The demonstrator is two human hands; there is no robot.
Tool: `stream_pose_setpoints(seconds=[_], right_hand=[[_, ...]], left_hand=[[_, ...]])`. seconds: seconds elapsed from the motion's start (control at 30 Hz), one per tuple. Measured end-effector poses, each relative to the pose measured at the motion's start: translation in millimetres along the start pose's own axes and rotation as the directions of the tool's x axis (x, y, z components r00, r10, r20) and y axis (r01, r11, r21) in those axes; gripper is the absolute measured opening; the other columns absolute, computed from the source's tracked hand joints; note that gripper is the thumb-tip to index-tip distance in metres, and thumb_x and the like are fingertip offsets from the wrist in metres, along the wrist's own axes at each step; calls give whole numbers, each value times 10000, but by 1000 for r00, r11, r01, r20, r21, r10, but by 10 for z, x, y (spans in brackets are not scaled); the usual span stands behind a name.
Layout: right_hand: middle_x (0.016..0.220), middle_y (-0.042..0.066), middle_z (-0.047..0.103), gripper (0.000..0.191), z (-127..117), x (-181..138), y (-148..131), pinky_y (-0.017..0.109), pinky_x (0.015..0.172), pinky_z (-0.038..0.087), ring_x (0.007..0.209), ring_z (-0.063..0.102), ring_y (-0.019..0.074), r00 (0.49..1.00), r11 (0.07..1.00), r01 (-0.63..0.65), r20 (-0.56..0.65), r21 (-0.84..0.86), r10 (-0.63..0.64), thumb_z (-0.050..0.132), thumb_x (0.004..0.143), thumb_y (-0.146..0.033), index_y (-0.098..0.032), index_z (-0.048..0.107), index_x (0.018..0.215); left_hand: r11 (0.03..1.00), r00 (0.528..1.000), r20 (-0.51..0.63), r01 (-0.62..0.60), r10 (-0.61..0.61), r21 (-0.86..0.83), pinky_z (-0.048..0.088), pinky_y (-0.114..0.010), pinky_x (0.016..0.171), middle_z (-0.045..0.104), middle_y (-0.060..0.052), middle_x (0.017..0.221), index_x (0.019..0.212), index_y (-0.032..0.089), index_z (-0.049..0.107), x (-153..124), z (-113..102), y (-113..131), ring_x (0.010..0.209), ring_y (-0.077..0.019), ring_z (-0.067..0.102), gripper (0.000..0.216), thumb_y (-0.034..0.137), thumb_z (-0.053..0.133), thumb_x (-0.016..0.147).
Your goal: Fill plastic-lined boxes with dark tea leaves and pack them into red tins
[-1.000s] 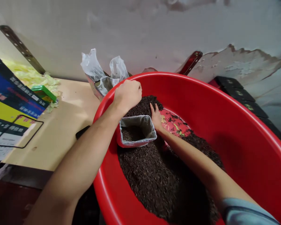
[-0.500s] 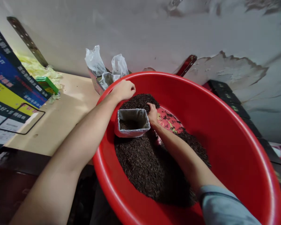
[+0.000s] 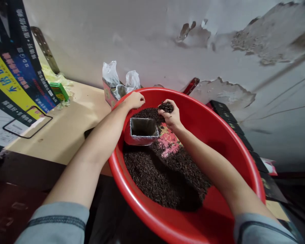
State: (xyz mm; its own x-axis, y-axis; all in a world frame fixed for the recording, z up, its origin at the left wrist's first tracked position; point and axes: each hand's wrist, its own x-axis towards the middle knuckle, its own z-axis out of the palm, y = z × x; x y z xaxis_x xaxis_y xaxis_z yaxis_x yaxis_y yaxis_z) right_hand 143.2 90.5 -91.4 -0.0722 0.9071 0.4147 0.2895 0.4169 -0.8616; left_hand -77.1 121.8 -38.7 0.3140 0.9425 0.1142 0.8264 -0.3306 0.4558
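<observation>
Wall: pale grey (image 3: 132, 40), plaster peeling in patches upper right
Counter: light wood (image 3: 85, 98), left of basin; printed carton (image 3: 22, 78) and small green box (image 3: 59, 91) at its left side
Basin: big, round, red plastic (image 3: 218, 135); dark tea-like leaves (image 3: 142, 173) spread over much of bottom, pinkish-red patterned patch of floor showing through
Lined box: plastic-lined, reddish (image 3: 142, 140), upright inside basin near left wall, leaves around it
Left hand: by far-left rim (image 3: 134, 100), fingers curled; inside of grip hidden, can't tell if closed on anything
Right hand: beyond box's right corner, over basin (image 3: 172, 117), cupped around a handful of leaves (image 3: 167, 107)
Hands: apart from each other
Behind basin: clear plastic bags (image 3: 110, 73) sticking up from boxes
Right of basin: black packs (image 3: 228, 117) in a row
</observation>
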Motion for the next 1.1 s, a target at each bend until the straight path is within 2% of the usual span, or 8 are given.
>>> stream_pose_setpoints(seconds=[0.17,0.27,0.37,0.53,0.63,0.83,1.0,1.1], right_hand=[[1069,18,676,414,172,-246,-599,402,934,535,970,649,212,959,970,232,150,78,-241,768,716,-381,-286,552,1056],[1082,16,683,374,250,-350,-675,402,970,514,1023,649,215,902,936,342,251,80,-351,786,735,-323,-277,599,1056],[1114,31,689,335,278,-363,-630,419,1017,497,1094,652,230,873,930,358,322,86,-366,801,754,-308,-267,634,1041],[1161,60,696,303,262,-329,-601,452,1061,485,1140,655,247,869,939,328,357,105,-343,851,756,-357,-260,699,1000],[1109,48,718,254,264,-334,-606,444,1028,504,1086,671,239,888,956,251,356,153,-291,854,763,-394,-259,717,930],[857,-30,698,298,341,-368,-534,339,764,554,759,686,168,959,943,26,258,332,-117,893,713,-378,-257,660,855],[644,-61,642,349,416,-386,-595,300,612,527,563,628,143,976,900,-44,212,433,-55,889,724,-423,-259,597,822],[669,-57,652,439,447,-380,-650,300,598,543,552,611,134,977,845,-107,212,523,-7,908,679,-486,-253,548,774]], left_hand=[[994,1000,-14,-6,4,-113,494,-184,645,769,-33,789,1078,130,800,-10,-9,-30,557,-85,632,317,168,517,939],[984,1000,-18,17,-21,-177,506,-194,621,770,-51,804,1116,112,786,-19,-23,-34,570,-98,641,323,167,515,949],[977,999,-30,7,-14,-215,525,-215,619,768,-65,816,1126,98,784,0,-13,-50,572,-108,642,325,158,514,956],[963,999,-24,23,-31,-267,536,-218,598,763,-49,803,1154,116,780,73,46,-99,553,-109,637,331,144,513,961],[960,999,-13,32,-37,-279,543,-219,607,770,-43,809,1155,133,781,94,67,-111,576,-118,657,329,147,514,963],[955,999,-11,42,-48,-293,549,-228,623,780,-57,840,1161,120,779,70,60,-84,598,-126,680,332,150,511,967],[957,999,-3,32,-34,-288,565,-249,658,784,-63,861,1187,125,775,78,67,-100,619,-138,694,349,157,503,971],[959,1000,-1,29,-30,-282,567,-248,675,777,-49,848,1188,144,777,90,75,-116,622,-134,691,348,162,505,970]])
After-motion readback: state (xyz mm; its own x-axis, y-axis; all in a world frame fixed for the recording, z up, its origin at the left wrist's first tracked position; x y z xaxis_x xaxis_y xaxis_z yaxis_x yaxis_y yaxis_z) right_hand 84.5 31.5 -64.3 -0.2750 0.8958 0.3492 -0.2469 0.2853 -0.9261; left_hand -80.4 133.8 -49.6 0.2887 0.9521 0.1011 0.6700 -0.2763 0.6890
